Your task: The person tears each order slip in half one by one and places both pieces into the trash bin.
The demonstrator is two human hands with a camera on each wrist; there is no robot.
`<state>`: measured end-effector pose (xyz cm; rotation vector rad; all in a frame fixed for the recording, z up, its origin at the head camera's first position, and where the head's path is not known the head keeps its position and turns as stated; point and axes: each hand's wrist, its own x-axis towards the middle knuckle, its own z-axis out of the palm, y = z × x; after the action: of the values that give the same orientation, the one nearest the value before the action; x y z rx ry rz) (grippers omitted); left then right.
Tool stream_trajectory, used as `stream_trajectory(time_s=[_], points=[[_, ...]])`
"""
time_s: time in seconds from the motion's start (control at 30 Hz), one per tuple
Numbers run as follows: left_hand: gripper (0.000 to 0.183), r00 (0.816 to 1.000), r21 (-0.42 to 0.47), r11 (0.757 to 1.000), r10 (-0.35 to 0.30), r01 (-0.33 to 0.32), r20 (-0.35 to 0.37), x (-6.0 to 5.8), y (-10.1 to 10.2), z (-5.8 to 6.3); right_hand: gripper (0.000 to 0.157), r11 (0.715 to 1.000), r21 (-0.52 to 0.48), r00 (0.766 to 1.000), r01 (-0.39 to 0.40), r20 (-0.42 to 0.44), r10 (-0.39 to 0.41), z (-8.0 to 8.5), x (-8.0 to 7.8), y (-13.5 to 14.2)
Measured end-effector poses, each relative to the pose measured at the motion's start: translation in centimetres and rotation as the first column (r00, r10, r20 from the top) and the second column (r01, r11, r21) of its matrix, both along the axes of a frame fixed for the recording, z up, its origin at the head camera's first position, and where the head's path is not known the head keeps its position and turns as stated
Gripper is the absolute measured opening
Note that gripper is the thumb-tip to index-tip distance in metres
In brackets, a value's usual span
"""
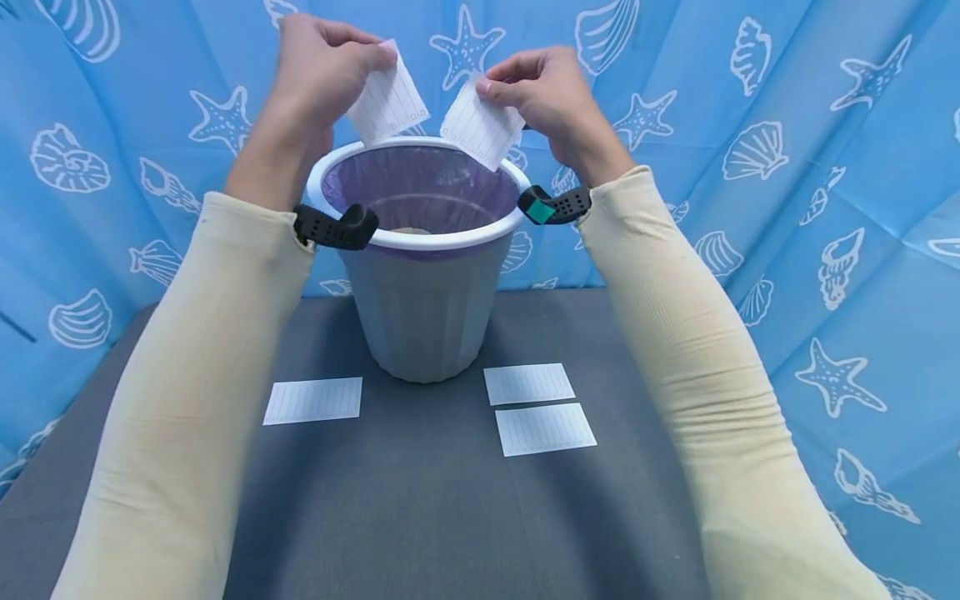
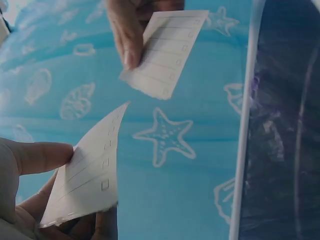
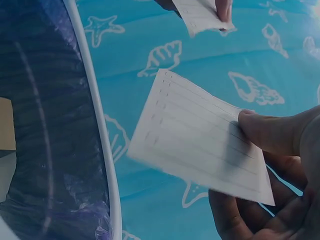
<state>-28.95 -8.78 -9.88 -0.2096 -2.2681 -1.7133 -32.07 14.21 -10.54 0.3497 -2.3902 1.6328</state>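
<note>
Above the far rim of a grey wastebasket [image 1: 423, 308], my left hand [image 1: 326, 71] pinches a piece of lined white paper [image 1: 392, 98] between thumb and fingers. Across a small gap, my right hand [image 1: 551, 96] pinches a second piece of lined paper [image 1: 480, 127], tilted over the right side of the rim. Small printed boxes run along one edge of each piece. In the left wrist view, the left paper [image 2: 90, 175] and the right paper [image 2: 167, 52] are apart, with slightly ragged ends. The right wrist view shows the right paper [image 3: 200, 140] broadside under the thumb.
A purple liner [image 1: 420, 183] lines the wastebasket; something tan [image 3: 6, 125] lies inside. On the grey table [image 1: 420, 500], one lined paper slip [image 1: 313, 401] is at left, two more slips [image 1: 529, 384] at right. A blue seashell curtain [image 1: 750, 208] hangs behind.
</note>
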Motion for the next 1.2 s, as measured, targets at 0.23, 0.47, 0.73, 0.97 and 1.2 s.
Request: stream_trajectory(time_s=[0.23, 0.47, 0.73, 0.97, 1.2], points=[[0.037, 0.996, -0.075, 0.997, 0.028, -0.022, 0.085, -2.1, 0.8, 0.3, 0.019, 0.999, 0.047, 0.998, 0.006, 0.07, -0.009, 0.5, -1.1, -1.2], [0.038, 0.989, -0.121, 0.993, 0.028, -0.011, 0.145, -2.7, 0.8, 0.1, 0.023, 0.994, 0.107, 0.998, -0.01, 0.067, 0.003, 0.0, -1.1, -1.6], [0.032, 0.989, -0.062, 0.997, -0.043, 0.052, 0.143, -2.2, 0.1, -0.4, 0.025, 0.992, 0.111, 0.996, -0.054, 0.079, 0.045, -0.3, -0.7, -1.0], [0.033, 0.994, -0.088, 0.992, -0.088, 0.093, 0.068, -0.4, -0.2, -1.6, 0.021, 0.994, 0.03, 0.993, -0.102, 0.066, 0.1, -1.3, 0.4, 0.3], [0.031, 0.992, -0.123, 0.986, -0.121, 0.116, -0.033, 2.7, -0.4, -3.2, 0.016, 0.975, -0.101, 0.981, -0.196, -0.025, 0.195, -3.4, 2.9, 2.1]])
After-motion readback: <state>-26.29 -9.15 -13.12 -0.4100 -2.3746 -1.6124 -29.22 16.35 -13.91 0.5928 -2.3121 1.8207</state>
